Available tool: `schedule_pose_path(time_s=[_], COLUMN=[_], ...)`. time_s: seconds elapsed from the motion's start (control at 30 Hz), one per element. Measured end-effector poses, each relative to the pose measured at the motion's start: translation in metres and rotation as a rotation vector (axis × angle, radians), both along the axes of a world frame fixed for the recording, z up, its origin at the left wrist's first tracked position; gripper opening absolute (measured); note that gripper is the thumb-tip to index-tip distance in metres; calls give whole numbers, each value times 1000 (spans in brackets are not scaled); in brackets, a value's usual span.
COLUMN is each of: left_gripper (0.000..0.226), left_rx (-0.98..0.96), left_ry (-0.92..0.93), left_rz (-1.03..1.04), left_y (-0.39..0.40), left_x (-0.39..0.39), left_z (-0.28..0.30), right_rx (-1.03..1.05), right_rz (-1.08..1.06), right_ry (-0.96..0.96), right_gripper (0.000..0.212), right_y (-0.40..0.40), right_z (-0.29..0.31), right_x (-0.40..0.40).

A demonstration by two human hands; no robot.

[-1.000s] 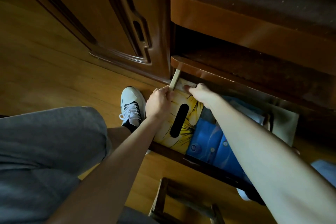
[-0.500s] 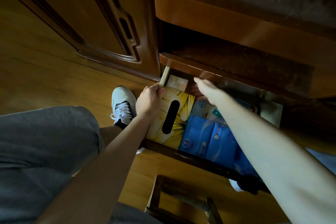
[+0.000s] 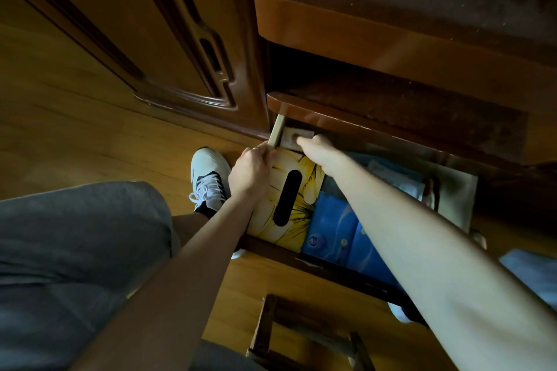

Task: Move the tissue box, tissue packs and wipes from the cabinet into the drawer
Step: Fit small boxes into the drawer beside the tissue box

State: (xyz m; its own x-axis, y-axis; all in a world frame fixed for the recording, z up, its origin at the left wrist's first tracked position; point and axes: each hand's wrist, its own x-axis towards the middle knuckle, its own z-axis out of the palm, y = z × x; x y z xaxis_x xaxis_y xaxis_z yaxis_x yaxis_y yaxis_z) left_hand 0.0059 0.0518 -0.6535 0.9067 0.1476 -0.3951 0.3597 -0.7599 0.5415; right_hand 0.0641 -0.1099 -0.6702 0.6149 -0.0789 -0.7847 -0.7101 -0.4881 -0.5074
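Note:
The drawer (image 3: pixel 328 266) stands pulled out under the cabinet's lowest shelf (image 3: pixel 391 117). A yellow tissue box (image 3: pixel 309 187) with a black slot lies at the drawer's left end. Blue tissue packs (image 3: pixel 331 226) lie beside it on the right, and paler packs (image 3: pixel 394 178) sit further back, partly hidden by my right arm. My left hand (image 3: pixel 251 170) grips the box's far left corner, against the drawer's pale side wall (image 3: pixel 276 129). My right hand (image 3: pixel 316 146) is curled over the box's far end, fingertips on a beige flap (image 3: pixel 291 135).
The cabinet door (image 3: pixel 180 39) hangs open on the left. An upper shelf (image 3: pixel 391 36) juts out above the drawer. My white shoe (image 3: pixel 209 178) and grey-trousered knee (image 3: pixel 75 250) are left of the drawer. A wooden stool (image 3: pixel 301 337) stands just in front.
My right hand, which had lifted toward the shelf lip half a second ago, has come back down onto the box's far end. My left hand has kept its grip.

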Motion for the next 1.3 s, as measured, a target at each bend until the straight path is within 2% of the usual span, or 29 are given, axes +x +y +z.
schedule_pose_path(time_s=[0.07,0.17,0.23,0.43,0.6,0.7,0.77,0.83,0.9,1.03,1.17,1.3], left_gripper=[31,37,38,36,37,36,36,37,37,38,38,38], left_rx=[8,14,21,16,20,14,12,13,13,8,3,-1], left_ry=[-18,-53,-64,-48,-51,-52,-53,-52,-48,-56,-63,-65], left_rz=[4,18,21,-26,-21,-19,-15,-19,-14,7,21,10], left_y=[0,-3,-3,2,1,1,1,1,1,0,-1,0], left_x=[-1,-5,-6,-3,-3,-3,-3,-3,-3,-4,-4,-4], left_z=[-2,-3,-4,-3,-3,-3,-3,-4,-5,-5,-6,-7], right_rx=[2,134,183,34,-233,-206,-57,44,32,-39,-176,-88], right_rz=[-42,-103,-77,122,253,250,176,80,43,-20,48,163], right_ry=[-17,-2,-20,-95,-166,-237,-202,-113,-102,-132,-123,-73], right_gripper=[70,82,72,54,47,40,47,64,69,61,58,76], right_y=[-1,-6,-4,-8,-9,-5,-3,-2,-2,2,7,10], right_z=[-4,-1,-2,-9,2,1,2,5,3,0,2,2], right_x=[4,9,12,11,13,11,10,8,8,12,10,5])
